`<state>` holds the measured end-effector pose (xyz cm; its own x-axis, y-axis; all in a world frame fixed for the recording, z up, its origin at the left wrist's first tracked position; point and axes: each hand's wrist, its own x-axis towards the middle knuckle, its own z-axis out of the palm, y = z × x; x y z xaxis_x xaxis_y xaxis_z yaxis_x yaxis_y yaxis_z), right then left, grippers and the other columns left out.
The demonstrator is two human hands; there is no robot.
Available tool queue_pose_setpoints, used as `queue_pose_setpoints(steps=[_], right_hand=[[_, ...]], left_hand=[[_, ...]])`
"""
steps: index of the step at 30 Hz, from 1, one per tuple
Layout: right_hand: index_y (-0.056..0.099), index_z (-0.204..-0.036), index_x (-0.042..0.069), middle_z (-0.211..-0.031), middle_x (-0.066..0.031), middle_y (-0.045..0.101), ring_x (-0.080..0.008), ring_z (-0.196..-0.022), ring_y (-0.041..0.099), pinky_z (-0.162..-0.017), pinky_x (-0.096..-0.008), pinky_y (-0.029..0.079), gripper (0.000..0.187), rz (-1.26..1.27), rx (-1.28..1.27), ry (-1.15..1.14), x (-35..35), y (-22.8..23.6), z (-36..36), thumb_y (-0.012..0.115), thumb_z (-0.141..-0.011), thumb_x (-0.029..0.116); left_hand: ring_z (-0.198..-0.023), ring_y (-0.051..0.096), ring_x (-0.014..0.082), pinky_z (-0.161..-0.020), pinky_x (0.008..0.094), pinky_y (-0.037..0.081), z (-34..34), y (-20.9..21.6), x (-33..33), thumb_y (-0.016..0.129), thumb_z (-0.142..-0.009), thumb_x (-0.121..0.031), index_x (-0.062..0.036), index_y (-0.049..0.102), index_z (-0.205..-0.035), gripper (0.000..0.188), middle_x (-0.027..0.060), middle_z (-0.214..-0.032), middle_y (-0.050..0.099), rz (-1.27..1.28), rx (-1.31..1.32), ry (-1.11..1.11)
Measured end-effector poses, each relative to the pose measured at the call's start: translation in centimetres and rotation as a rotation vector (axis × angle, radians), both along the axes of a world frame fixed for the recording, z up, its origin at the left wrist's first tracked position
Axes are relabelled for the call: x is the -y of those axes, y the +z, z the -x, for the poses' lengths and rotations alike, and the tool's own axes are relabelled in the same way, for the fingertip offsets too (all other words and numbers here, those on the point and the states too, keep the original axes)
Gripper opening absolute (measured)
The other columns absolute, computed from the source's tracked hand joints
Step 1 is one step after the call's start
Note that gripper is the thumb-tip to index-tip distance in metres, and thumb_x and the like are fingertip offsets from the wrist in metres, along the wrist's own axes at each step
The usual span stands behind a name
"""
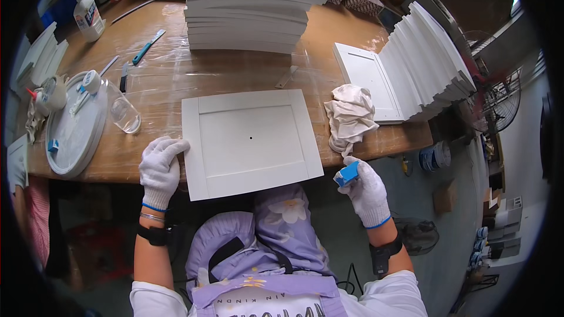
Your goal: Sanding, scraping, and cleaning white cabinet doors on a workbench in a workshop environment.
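Crosswise, the flat white rectangular panel [252, 152] lies just right of the nearer white-gloved left hand [160, 165], touching fingers whose grip is unclear; the white-gloved right hand [366, 195] pinches a small blue block [349, 173]

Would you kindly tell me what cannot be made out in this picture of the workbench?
All in the head view:
Underside of the white panel: hidden by the panel itself.
Part of the blue block: covered by the right hand.
Far end of the tall panel stack: cut off by the upper edge.
Co-worker at far left: mostly lost in the dark rim.
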<state>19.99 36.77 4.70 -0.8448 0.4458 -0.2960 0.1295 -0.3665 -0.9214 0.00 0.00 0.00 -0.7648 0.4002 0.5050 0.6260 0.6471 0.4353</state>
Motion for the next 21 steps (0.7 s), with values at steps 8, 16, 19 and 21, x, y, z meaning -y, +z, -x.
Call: queue_pose_setpoints(steps=[8, 16, 19, 21], right_hand=[[0.056, -0.113, 0.0, -0.087, -0.01, 0.063, -0.0159, -0.075, 0.063, -0.065, -0.0288, 0.053, 0.04, -0.231, 0.082, 0.044, 0.3, -0.5, 1.4, 0.053, -0.099, 0.038], [0.056, -0.112, 0.002, -0.088, -0.0116, 0.065, -0.0175, -0.07, 0.061, -0.055, -0.0308, 0.048, 0.046, 0.196, 0.216, 0.037, 0.8, -2.7, 0.4, 0.046, -0.101, 0.045], [0.056, -0.114, 0.001, -0.092, -0.0104, 0.065, -0.015, -0.071, 0.063, -0.06, -0.0267, 0.055, 0.041, 0.056, 0.168, 0.029, 1.5, -2.0, 0.3, 0.049, -0.101, 0.039], [0.055, -0.114, 0.002, -0.095, -0.0109, 0.064, -0.0161, -0.073, 0.063, -0.063, -0.0276, 0.054, 0.037, -0.178, 0.185, -0.007, 2.7, -0.7, 0.7, 0.052, -0.1, 0.036]], left_hand=[[-0.091, 0.064, 0.0281, -0.084, 0.0368, 0.051, 1.2, -0.7, -3.4, 0.06, -0.078, 0.003, -0.0054, 0.071, -0.09, 0.018, 0.0114, -0.091, 0.069, -0.133, 0.131, 0.225], [-0.09, 0.064, 0.0283, -0.083, 0.037, 0.051, 1.5, -0.7, -4.8, 0.063, -0.082, -0.003, -0.005, 0.071, -0.097, 0.017, 0.0117, -0.093, 0.069, -0.061, 0.038, 0.316], [-0.092, 0.063, 0.0277, -0.086, 0.0367, 0.05, 1.4, -0.5, -4.8, 0.059, -0.084, 0.0, -0.0008, 0.068, -0.099, 0.017, 0.0129, -0.095, 0.068, -0.042, 0.055, 0.309], [-0.092, 0.063, 0.0277, -0.085, 0.0366, 0.049, 1.4, -0.6, -4.8, 0.059, -0.084, 0.001, -0.0004, 0.068, -0.099, 0.017, 0.0131, -0.095, 0.068, -0.039, 0.045, 0.305]])
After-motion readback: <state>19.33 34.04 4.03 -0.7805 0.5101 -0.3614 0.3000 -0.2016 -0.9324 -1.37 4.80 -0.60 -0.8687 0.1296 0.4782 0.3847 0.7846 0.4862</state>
